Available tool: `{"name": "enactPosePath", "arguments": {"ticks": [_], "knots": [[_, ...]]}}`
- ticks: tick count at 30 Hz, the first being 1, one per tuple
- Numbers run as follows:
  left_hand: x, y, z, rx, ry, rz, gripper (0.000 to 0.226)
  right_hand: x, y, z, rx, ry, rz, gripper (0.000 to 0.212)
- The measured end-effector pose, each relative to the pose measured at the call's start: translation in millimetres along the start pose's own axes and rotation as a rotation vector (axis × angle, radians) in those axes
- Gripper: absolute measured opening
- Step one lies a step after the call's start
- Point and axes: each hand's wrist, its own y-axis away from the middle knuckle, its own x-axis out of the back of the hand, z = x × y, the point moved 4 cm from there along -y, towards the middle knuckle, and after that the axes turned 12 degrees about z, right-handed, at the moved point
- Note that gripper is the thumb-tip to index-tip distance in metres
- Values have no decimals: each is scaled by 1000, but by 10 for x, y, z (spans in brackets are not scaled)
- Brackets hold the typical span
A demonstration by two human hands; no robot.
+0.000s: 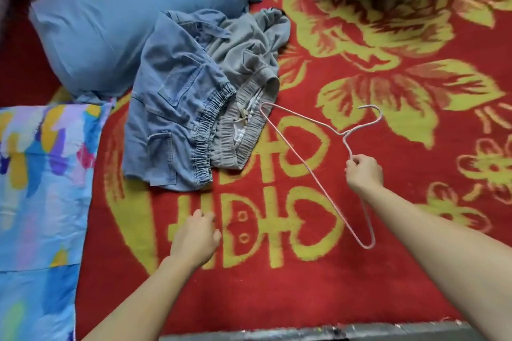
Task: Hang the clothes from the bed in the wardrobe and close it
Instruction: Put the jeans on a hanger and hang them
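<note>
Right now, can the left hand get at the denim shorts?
Probably yes: the left hand holds nothing, and only bare red blanket lies between it and the denim shorts. The hanger, in the right hand, is off to the side.

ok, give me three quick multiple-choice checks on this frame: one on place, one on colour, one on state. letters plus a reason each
1. The blue shorts lie:
A) on a chair
B) on the floor
C) against the blue pillow, beside the grey shorts

2. The hanger is:
A) green
B) pink
C) black

3. The right hand:
A) pinches the hanger
B) lies flat and open
C) holds a sock

Key:
1 C: the denim pair touches the pillow's edge, with the grey pair next to it on the side away from the pillow.
2 B: the wire shows pale pink along its whole outline.
3 A: the fingers are curled round the wire just below the hook's neck.
</note>
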Motion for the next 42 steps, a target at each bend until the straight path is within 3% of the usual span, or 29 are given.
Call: {"name": "enactPosePath", "arguments": {"ticks": [3, 6, 10, 14, 18, 23, 26, 28, 30, 32, 38, 42], "knots": [[-225, -501, -87, 18, 36, 162, 46, -198, -106, 178, 87, 276, -30, 38], [-331, -951, -176, 75, 76, 327, 67, -322, -65, 99, 324, 368, 16, 42], [-531, -1382, -231, 159, 126, 306, 86, -697, 146, -316, 708, 413, -42, 40], [-496, -1478, -395, 114, 183, 400, 65, -1109, 320, -852, 927, 508, -146, 40], [-271, -1268, -686, 121, 433, 441, 50, -1371, 492, -1502, 1064, 538, -121, 40], [-117, -519, -978, 171, 623, 592, 43, -1706, 707, -2136, 1277, 627, -12, 88], [-137, -152, -1150, 219, 733, 668, 36, -1967, 872, -2209, 1371, 748, -6, 88], [-164, 23, -1226, 272, 766, 668, 29, -2080, 1003, -2083, 1393, 753, -65, 69], [-174, 176, -1262, 296, 719, 667, 25, -2084, 1093, -1864, 1345, 673, -101, 31], [-184, 304, -1266, 282, 634, 646, 24, -1946, 1115, -1630, 1253, 649, -153, 15], [213, 846, -1154, 255, 553, 604, 23, -780, 1173, -1204, 1099, 701, -183, 14], [784, 1259, -996, 172, 540, 646, 27, 41, 1359, -1405, 896, 416, -175, 32]]}}
